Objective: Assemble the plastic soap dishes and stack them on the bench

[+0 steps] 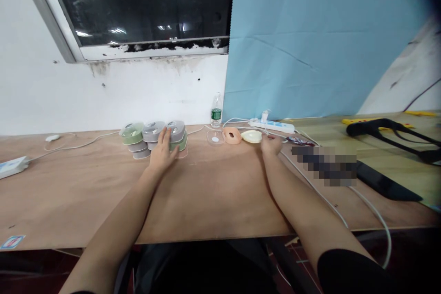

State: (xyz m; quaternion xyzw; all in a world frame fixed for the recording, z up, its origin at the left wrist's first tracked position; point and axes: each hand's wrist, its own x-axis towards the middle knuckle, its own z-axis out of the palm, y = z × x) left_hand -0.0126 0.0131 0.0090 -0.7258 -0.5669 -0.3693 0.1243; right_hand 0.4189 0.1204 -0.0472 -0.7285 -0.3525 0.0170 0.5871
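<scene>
Several small round-edged containers in grey and green stand stacked on the table, among them a green one (131,134), a grey one (154,132) and another grey one (176,131). My left hand (163,152) rests against the front of the stack with its fingers spread, holding nothing. My right hand (271,144) has its fingers curled at the right end of a pale yellow oval dish (251,136); its grip is partly hidden. Left of that dish sits an orange piece (232,135) with a dark slot. A clear, flat plastic piece (215,138) lies beside it.
Behind these stands a water bottle (216,111) against the wall. A white power strip (272,126) with cables lies at the back right. A black flat object (387,181) and a black frame (392,135) are farther right. Another white strip (14,166) is far left.
</scene>
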